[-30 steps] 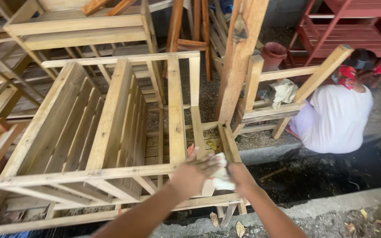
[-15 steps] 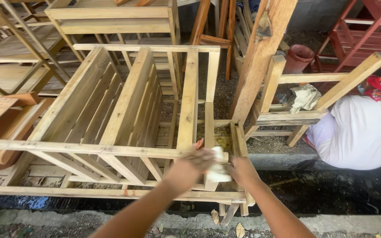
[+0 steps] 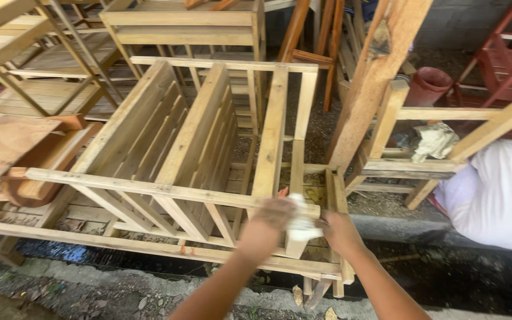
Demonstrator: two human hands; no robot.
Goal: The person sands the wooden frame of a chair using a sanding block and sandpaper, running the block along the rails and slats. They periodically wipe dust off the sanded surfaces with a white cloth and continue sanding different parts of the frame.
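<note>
— hands first: where are they?

— both low in the middle of the view. left hand (image 3: 272,218) is curled over a small white folded pad, cloth or abrasive paper (image 3: 301,227), pressing it onto an upright slat of the pale bare-wood furniture frame lying on its side (image 3: 167,191). right hand (image 3: 340,232) sits just beside the pad, fingers closed round the neighbouring upright near the frame's corner, seemingly steadying it. the left is blurred, so how tightly it grips i cannot tell.

— so which step is this?

— i'd judge it as rubbing down or wiping the slat where it meets the top rail. the frame's slatted side shows no finish, so the work looks early.

— what does the next stroke call for?

— probably even pressure along the grain, with the right hand bracing so the frame doesn't rock on the uneven ground. the pad is small and the slat edge narrow, so it could slip off the corner.

— anything close by to mind?

— a person in a white shirt (image 3: 496,195) crouches at the right, well apart from the hands. a crumpled pale rag (image 3: 435,141) lies on another unfinished frame there, and a reddish-brown pot (image 3: 428,86) stands behind it. a tilted thick timber post (image 3: 380,77) rises just beyond the work.
</note>
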